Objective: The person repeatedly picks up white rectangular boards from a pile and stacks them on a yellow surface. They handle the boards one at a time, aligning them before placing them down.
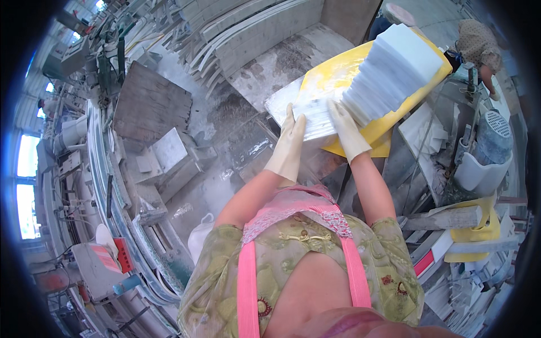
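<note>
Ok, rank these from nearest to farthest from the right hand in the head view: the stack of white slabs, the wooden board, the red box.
1. Stack of white slabs: touching the right hand, on the yellow board.
2. Wooden board: far to the left, past the left hand.
3. Red box: farthest, lower left by the curved rail.

Both bare forearms reach fwd & up from lower centre, L hand in pale rubber glove w/ fingers straight and flat, palm down, R hand gloved the same, fingers extended close beside it, thumbs prob tucked under, hard to tell.
</note>
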A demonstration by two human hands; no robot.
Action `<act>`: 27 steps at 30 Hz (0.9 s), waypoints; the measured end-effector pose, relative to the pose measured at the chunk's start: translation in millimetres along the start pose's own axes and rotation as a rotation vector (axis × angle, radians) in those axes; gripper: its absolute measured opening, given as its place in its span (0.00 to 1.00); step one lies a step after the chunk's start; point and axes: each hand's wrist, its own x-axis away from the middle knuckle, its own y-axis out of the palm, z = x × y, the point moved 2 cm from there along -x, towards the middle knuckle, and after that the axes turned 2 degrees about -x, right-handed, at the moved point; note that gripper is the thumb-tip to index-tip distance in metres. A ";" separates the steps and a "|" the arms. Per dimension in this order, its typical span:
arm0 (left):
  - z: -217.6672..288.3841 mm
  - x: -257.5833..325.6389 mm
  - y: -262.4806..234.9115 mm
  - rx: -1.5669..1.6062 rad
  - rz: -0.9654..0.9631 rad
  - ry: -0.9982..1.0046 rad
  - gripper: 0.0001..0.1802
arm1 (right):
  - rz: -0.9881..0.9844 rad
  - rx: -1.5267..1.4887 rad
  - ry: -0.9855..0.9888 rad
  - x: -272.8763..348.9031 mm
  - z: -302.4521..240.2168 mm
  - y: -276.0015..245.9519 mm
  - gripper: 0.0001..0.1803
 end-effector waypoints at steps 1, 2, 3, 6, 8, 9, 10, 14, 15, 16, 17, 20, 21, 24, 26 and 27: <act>1.2 1.7 0.3 0.022 0.008 0.018 0.42 | -0.015 -0.004 0.031 0.2 -0.8 0.5 0.31; 0.9 2.3 1.4 0.054 0.012 -0.002 0.43 | 0.004 -0.021 0.040 1.1 -1.7 0.3 0.31; 0.0 3.6 1.7 0.092 0.020 -0.004 0.43 | -0.002 -0.039 0.017 2.4 -3.3 1.1 0.30; 1.0 7.2 -0.5 -0.076 -0.018 0.176 0.46 | 0.028 -0.066 -0.004 8.0 -9.1 4.1 0.29; 4.7 5.2 -4.0 -0.182 -0.018 0.200 0.51 | 0.011 -0.062 -0.022 12.3 -14.8 6.3 0.29; 8.0 -0.1 -6.7 -0.187 0.008 0.131 0.54 | 0.014 -0.055 -0.012 14.7 -17.4 6.7 0.28; 12.7 -5.4 -8.1 -0.192 0.012 0.038 0.57 | 0.013 -0.018 -0.014 17.2 -20.6 6.5 0.29; 56.3 -16.9 -12.8 -1.063 -0.134 0.538 0.70 | 0.029 0.081 -0.026 22.4 -30.3 3.5 0.33; 64.7 -17.6 -6.5 -1.184 -0.199 0.610 0.72 | 0.024 0.115 -0.028 22.2 -30.6 2.9 0.34; 70.6 -18.7 -0.5 -1.273 -0.282 0.583 0.74 | 0.015 0.119 -0.030 21.3 -29.8 2.4 0.35; 75.6 -19.8 6.0 -1.360 -0.365 0.555 0.75 | 0.008 0.126 -0.034 19.9 -28.3 2.1 0.36; 84.7 -24.2 24.5 -1.462 -0.402 0.442 0.75 | 0.001 0.133 -0.049 14.5 -21.4 1.1 0.38; 85.5 -26.3 28.4 -1.468 -0.381 0.401 0.75 | 0.009 0.133 -0.036 12.5 -18.6 0.4 0.38; 82.8 -33.3 32.5 -1.401 -0.423 0.343 0.70 | -0.030 0.074 -0.031 7.7 -13.3 -0.3 0.38; 79.9 -36.6 30.5 -1.349 -0.419 0.366 0.67 | -0.027 0.057 -0.020 4.5 -10.4 -0.3 0.37; 78.3 -37.7 29.1 -1.323 -0.417 0.372 0.65 | -0.022 0.043 -0.020 2.9 -8.8 0.0 0.36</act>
